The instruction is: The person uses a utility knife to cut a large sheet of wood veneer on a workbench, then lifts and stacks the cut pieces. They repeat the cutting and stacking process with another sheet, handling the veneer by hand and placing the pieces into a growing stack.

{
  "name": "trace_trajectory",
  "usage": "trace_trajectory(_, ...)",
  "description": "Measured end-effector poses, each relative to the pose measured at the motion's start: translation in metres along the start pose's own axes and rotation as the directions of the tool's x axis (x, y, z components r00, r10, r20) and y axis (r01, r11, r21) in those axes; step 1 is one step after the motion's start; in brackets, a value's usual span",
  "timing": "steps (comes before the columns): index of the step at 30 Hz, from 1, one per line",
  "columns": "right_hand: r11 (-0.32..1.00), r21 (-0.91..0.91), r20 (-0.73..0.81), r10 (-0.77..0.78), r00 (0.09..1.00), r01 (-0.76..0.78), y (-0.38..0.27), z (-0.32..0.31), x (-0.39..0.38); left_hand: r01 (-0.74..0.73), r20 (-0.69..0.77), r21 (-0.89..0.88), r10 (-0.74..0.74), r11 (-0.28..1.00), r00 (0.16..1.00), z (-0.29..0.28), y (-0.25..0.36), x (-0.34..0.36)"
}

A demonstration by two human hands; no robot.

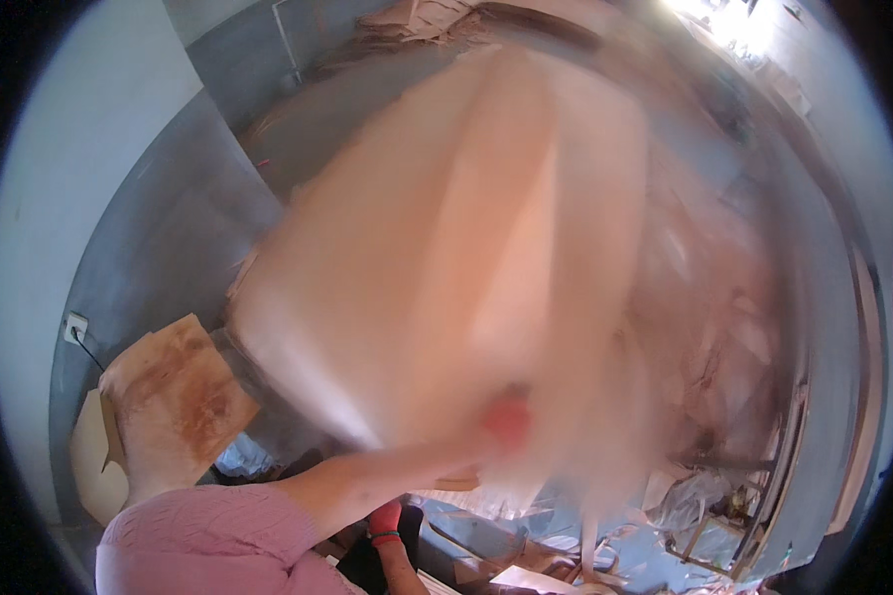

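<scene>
Tan sheet (367, 288) at left hand (506, 421), right hand (387, 520) lower; spread and hold of all fingers unclear

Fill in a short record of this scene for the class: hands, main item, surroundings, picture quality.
Red-gloved left hand: at the lower part of the main item; grip unclear
Red-gloved right hand: low in the picture, apart from the main item
Main item: large, thin, pale tan sheet, material uncertain
Lower left: brown-stained, flat tan panel
Left wall: white square wall socket with a dark cord
Lower right: crumpled clear plastic
Picture quality: left hand and sheet strongly blurred
</scene>
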State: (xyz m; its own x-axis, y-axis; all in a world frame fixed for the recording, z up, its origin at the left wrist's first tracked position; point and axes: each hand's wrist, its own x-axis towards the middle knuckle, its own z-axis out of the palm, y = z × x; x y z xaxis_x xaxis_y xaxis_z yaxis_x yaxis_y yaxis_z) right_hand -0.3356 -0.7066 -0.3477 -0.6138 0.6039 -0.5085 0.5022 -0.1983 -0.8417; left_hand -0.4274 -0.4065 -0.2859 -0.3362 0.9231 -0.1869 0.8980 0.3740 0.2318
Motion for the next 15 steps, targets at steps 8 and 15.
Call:
trace_trajectory(8,0.973,0.232,0.004,-0.008,1.000,0.007,-0.031,-0.065,-0.039,0.086,0.338,-0.246,0.002,0.966,0.941,0.007,0.046,-0.017)
trace_trajectory(15,0.981,0.191,-0.052,0.049,0.997,-0.039,-0.052,-0.115,-0.041,0.084,-0.420,-0.169,-0.149,0.982,0.895,-0.083,-0.065,-0.088)
